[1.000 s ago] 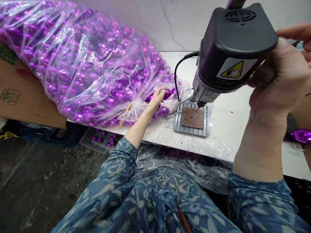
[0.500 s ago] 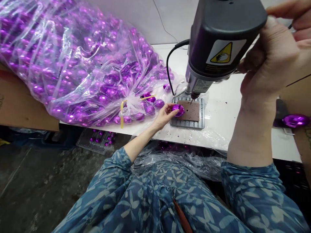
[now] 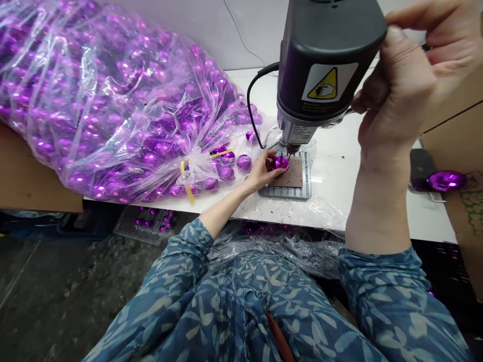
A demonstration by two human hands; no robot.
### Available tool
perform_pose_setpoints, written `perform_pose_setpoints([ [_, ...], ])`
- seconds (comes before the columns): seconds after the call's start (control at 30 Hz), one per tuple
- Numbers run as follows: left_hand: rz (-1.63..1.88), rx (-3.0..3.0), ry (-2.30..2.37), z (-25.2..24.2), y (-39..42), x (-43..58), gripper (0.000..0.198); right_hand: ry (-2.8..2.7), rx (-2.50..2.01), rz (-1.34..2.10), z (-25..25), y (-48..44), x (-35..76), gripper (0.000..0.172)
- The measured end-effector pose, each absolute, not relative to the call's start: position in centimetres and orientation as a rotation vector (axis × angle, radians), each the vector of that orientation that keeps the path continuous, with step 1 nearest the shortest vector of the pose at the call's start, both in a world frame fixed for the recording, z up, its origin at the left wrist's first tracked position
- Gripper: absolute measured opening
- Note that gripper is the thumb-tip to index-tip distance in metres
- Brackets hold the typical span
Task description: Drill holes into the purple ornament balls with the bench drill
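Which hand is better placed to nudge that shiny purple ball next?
Probably the left hand: it holds the purple ball, close to the drill's chuck. The right hand is higher up, by the drill's black housing.

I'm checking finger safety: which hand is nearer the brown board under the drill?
Left. The left hand holds a purple ball at the brown board; the right hand is farther, up beside the drill.
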State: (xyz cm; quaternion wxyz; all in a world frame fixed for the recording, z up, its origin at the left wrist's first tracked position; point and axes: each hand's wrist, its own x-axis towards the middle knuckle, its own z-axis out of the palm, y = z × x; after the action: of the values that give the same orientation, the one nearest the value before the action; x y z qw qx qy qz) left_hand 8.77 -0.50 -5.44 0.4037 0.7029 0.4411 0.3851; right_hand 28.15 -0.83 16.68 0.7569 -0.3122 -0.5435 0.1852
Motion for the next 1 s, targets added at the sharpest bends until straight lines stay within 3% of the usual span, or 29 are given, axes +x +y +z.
perform_pose_setpoints([
  [0.37,1.076,1.949,1.06,-5.8,-0.5,9.7,0.046,-1.165,-0.696,0.436,17.0,-1.3,27.8,0.015],
  [1.0,1.023,1.853,1.147,-7.7,-1.7,10.9,0.066,-1.184,-0.661,0.485,16.9,-1.7,28.0,0.011],
])
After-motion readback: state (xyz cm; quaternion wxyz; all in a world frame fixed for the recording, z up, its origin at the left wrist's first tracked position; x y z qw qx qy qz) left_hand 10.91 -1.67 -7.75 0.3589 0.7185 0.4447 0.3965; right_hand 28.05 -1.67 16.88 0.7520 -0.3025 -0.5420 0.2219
